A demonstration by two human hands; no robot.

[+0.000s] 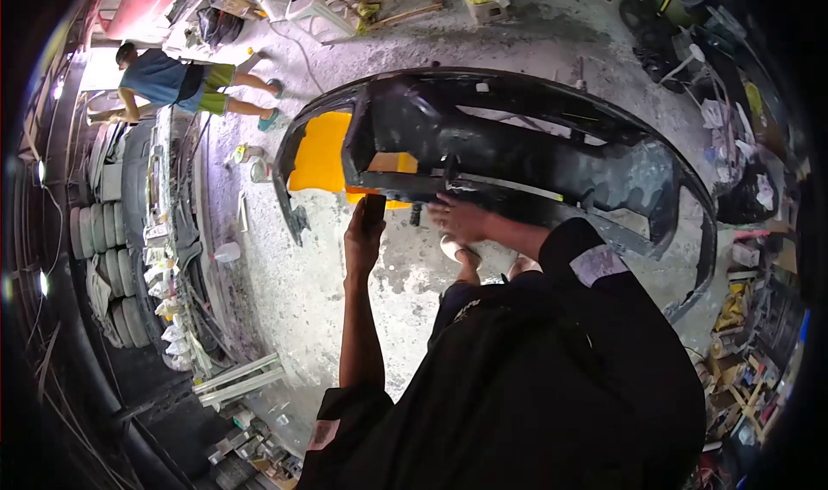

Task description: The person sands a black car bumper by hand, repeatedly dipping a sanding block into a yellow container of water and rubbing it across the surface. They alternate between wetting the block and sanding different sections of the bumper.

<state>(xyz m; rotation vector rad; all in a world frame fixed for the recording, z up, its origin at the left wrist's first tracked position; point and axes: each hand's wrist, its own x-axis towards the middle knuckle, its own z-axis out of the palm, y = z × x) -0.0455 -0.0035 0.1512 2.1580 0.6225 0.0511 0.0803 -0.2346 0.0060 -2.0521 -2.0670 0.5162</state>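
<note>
A large black car bumper [535, 158] lies in front of me, with dull grey scuffed patches toward its right end. My left hand [362, 241] is closed around a small dark rectangular block [373, 209], held at the bumper's near edge. To the right, my right hand [466, 219] has its fingers stretched out along that near edge; it appears to rest against the bumper, though the exact contact is hard to see. A flat orange piece [319, 155] shows behind and through the bumper's left openings.
At the far left a person [177, 83] bends over toward the shelves. Several stacked dark parts [108, 240] line the left wall. A bucket with a yellow top [485, 0] stands at the back. Clutter [749, 361] fills the right side; the concrete floor [345, 292] is stained.
</note>
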